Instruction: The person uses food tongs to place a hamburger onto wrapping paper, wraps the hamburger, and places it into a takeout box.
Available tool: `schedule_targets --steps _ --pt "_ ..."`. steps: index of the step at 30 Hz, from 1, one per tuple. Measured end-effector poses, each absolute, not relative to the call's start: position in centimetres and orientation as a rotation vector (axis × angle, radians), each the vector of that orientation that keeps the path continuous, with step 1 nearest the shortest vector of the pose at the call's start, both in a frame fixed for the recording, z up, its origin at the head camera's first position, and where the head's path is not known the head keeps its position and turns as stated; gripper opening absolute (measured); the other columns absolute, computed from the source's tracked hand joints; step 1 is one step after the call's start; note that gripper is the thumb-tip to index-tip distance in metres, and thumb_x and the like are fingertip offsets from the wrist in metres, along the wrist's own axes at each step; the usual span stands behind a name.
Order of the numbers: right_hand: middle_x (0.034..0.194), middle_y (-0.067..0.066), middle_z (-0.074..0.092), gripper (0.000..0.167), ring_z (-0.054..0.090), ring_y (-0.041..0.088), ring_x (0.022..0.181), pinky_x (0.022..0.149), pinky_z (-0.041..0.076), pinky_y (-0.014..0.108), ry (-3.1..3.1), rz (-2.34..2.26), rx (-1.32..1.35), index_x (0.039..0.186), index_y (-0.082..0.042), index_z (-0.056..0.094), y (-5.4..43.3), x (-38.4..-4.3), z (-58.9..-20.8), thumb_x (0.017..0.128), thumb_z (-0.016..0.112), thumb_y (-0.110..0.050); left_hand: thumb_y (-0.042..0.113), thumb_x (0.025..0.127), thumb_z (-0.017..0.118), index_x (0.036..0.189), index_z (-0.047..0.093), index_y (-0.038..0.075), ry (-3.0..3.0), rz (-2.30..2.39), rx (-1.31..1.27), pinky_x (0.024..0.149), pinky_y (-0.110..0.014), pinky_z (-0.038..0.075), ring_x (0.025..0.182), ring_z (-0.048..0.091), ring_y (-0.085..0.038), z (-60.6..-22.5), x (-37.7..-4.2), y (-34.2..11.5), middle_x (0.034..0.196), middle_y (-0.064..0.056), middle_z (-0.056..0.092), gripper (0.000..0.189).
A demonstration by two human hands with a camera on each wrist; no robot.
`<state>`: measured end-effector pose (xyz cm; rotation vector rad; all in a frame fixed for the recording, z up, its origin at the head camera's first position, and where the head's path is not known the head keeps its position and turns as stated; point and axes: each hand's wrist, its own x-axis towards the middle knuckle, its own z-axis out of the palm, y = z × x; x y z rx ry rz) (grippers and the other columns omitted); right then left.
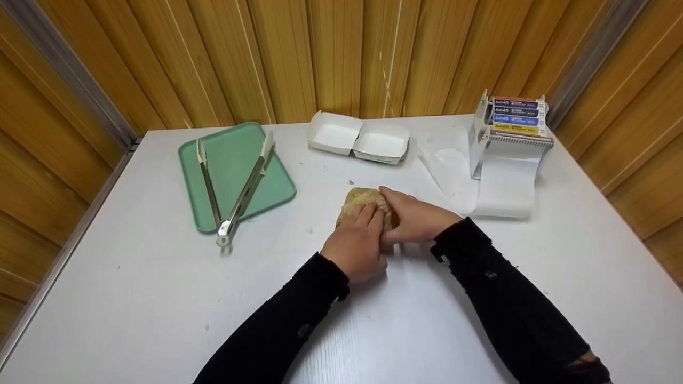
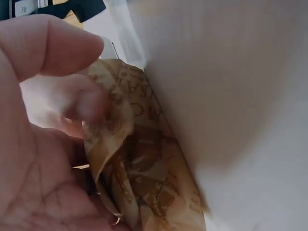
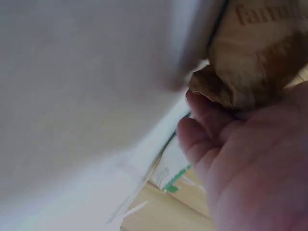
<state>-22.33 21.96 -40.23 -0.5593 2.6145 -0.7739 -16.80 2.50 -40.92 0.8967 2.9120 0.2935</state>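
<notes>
A bundle wrapped in brown printed paper [image 1: 363, 194] lies on the white table in front of me. My left hand [image 1: 356, 248] rests on it, its fingers laid over the top; in the left wrist view the thumb stands apart from the folded wrapper [image 2: 154, 168]. Around the right side of the bundle, my right hand [image 1: 419, 217] holds it between the thumb on the near side and the fingers toward the far side. Curled fingers touch the crumpled paper edge [image 3: 211, 86] in the right wrist view. What the paper encloses is hidden.
At the left a green tray [image 1: 232, 176] carries spread metal tongs [image 1: 246, 194], their hinge end past its near edge. An unfolded white box [image 1: 333, 133] stands at the back. Back right is a stand of colored boxes [image 1: 516, 114] with a white sheet [image 1: 507, 186] hanging down.
</notes>
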Motion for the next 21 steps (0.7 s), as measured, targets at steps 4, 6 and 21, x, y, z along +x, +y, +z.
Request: schedule_targets --steps 4,6,21 --pt "0.167 0.014 0.041 0.095 0.044 0.036 0.15 0.124 0.035 0.057 2.709 -1.043 -0.383 0.165 -0.011 0.031 25.4 -21.7 -39.4 0.093 0.075 -0.056 0.03 0.089 0.07 0.165 0.03 0.003 2.904 0.295 0.853 0.131 -0.044 0.024 0.16 0.028 -0.035 -40.8 -16.9 2.6 0.172 -0.017 0.031 0.09" --pt "0.151 0.016 0.057 0.071 0.057 0.033 0.134 0.114 0.045 0.054 2.832 -1.231 -0.237 0.154 -0.008 0.049 27.6 -21.7 -38.9 0.1 0.069 -0.049 0.03 0.089 0.07 0.166 0.028 0.003 2.895 0.301 0.835 0.132 -0.044 0.023 0.161 0.026 -0.035 -40.8 -16.9 2.7 0.173 -0.016 0.029 0.091" --pt "0.17 0.021 0.022 0.095 0.03 0.03 0.15 0.126 0.029 0.04 2.586 -1.723 1.074 0.166 -0.007 0.002 40.4 -22.3 -39.9 0.098 0.053 -0.05 0.033 0.091 0.067 0.166 0.028 0.004 2.903 0.285 0.812 0.13 -0.051 0.027 0.162 0.024 -0.036 -40.9 -16.8 2.9 0.173 -0.016 0.027 0.089"
